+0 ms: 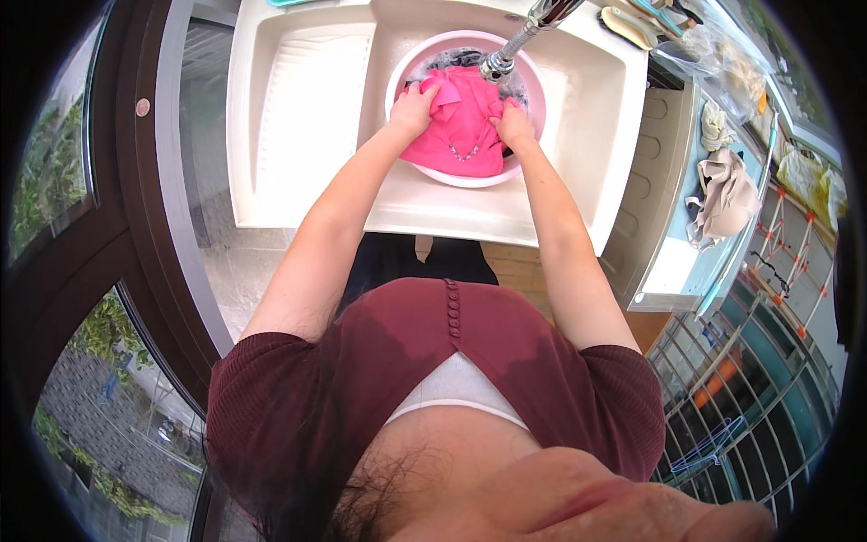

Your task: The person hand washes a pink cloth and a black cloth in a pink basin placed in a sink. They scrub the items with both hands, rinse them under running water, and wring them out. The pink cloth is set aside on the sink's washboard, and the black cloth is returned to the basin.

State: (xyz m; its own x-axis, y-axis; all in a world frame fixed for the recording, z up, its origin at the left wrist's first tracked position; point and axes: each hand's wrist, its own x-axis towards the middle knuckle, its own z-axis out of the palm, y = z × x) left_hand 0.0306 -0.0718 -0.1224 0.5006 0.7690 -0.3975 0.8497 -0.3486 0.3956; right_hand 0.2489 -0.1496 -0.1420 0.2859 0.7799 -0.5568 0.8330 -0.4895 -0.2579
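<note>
A bright pink garment [467, 125] with a dotted, necklace-like trim lies bunched in a pale pink plastic basin [537, 81]. My left hand [412, 112] grips the cloth at its left side, where a fold stands up. At the right side my right hand [513, 124] pinches another bunch of it. Sudsy water [516, 90] and dark cloth [467, 58] show behind the pink garment. The garment's front part drapes over the basin's near rim. How much of it lies under water is hidden.
The basin stands in a cream laundry sink [582, 169] with a ribbed washboard [315, 101] on the left. A chrome faucet [499, 64] reaches over the basin. Scrub brushes [626, 27] lie on the back right corner. Beige clothing [726, 193] rests on a side surface at right.
</note>
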